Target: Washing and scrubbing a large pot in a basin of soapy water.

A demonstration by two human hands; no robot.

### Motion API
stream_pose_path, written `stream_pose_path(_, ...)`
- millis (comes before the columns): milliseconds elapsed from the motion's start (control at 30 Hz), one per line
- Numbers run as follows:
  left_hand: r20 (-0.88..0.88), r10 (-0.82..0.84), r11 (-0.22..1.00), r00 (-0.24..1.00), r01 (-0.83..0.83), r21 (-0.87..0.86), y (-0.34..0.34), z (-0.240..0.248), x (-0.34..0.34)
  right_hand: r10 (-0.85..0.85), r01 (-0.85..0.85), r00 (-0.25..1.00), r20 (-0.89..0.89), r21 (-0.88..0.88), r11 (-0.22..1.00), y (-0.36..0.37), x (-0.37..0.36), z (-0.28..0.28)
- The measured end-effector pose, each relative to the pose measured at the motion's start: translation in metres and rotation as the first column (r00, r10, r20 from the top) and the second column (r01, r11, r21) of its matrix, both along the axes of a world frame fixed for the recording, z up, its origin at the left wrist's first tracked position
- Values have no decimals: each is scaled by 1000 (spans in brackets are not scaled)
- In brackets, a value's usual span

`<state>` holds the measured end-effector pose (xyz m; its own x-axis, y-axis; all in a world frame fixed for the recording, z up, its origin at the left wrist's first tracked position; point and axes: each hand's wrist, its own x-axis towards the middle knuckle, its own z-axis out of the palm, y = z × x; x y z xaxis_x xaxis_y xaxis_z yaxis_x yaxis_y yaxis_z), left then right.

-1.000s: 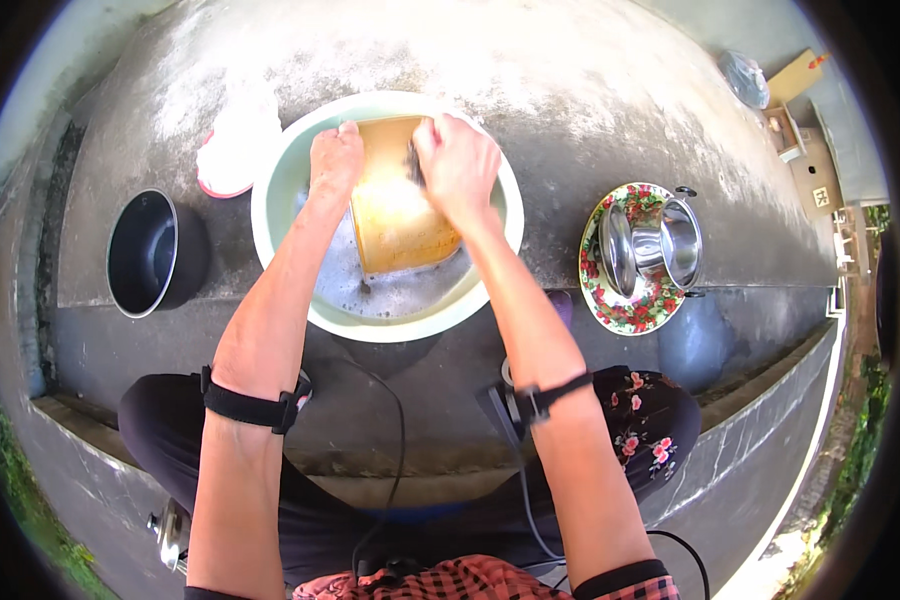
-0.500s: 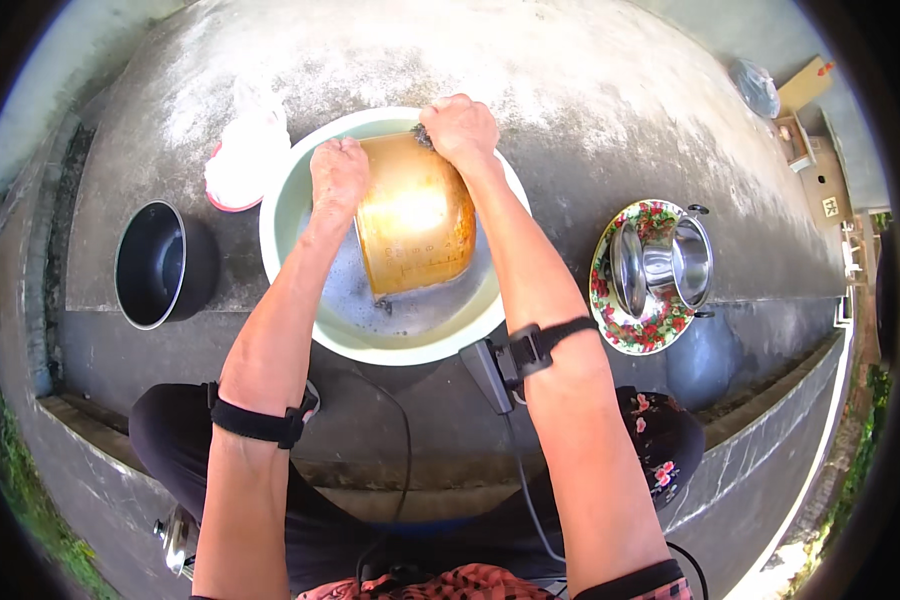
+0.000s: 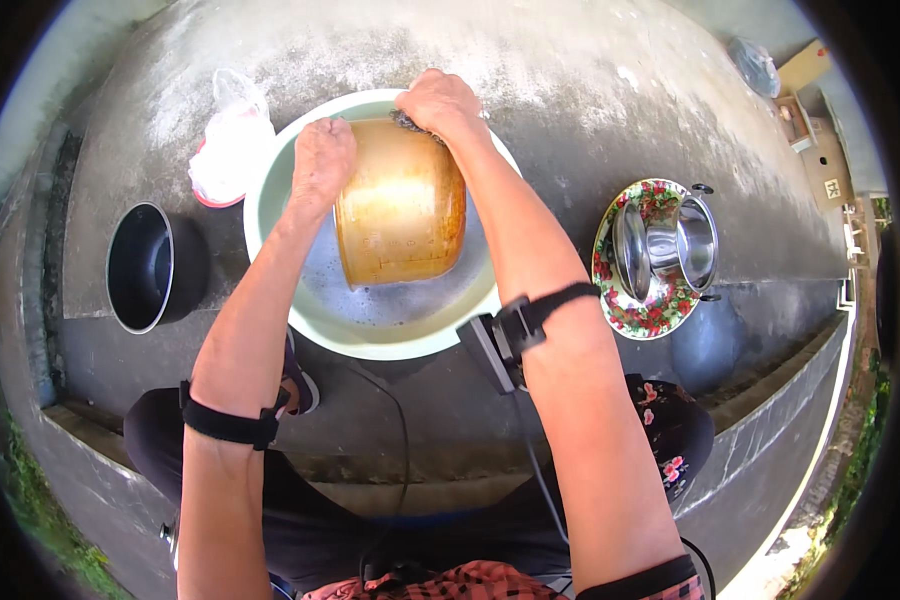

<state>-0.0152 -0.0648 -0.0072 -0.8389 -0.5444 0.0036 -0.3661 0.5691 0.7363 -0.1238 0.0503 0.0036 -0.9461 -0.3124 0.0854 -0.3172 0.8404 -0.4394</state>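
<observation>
A golden-brown metal pot (image 3: pixel 402 215), bright with glare and darker-stained along its right side, is tilted in a pale green basin (image 3: pixel 395 346) of cloudy, sudsy water. My left hand (image 3: pixel 324 160) is closed on the pot's upper left edge, its fingertips hidden. At the pot's far right edge my right hand (image 3: pixel 440 98) is closed on a dark grey steel wool scrubber (image 3: pixel 407 122), pressed against the metal. Part of the scrubber is covered by my fingers.
Left of the basin stand a black pot (image 3: pixel 142 268) on its side and a red-rimmed dish with a white plastic bag (image 3: pixel 232 150). To the right, a floral tray (image 3: pixel 642 323) holds a steel pot (image 3: pixel 697 243) and a lid (image 3: pixel 630 252). A cable (image 3: pixel 403 430) runs near my legs.
My right hand and the scrubber have shifted left and farther along the pot's edge. In the picture, the basin, pot and left hand sit slightly farther left and up.
</observation>
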Motion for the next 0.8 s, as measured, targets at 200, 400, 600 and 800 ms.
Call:
stream_pose_path(200, 48, -38, 994, 998, 43, -104, -2, 1, 0, 40, -89, 977, -209, -232, 969, 31, 36, -22)
stream_pose_path(400, 463, -200, 392, 863, 504, -770, -14, -2, -18, -225, -21, 919, -322, -611, 791, 55, 106, -28)
stream_pose_path(600, 145, -121, 989, 982, 132, -64, 0, 8, -20, -99, 102, 995, 27, -223, 969, 28, 2, -16)
stream_pose_path(800, 283, -205, 855, 937, 313, -414, -48, -29, -38, -109, 1, 969, -223, -436, 900, 38, 65, -22)
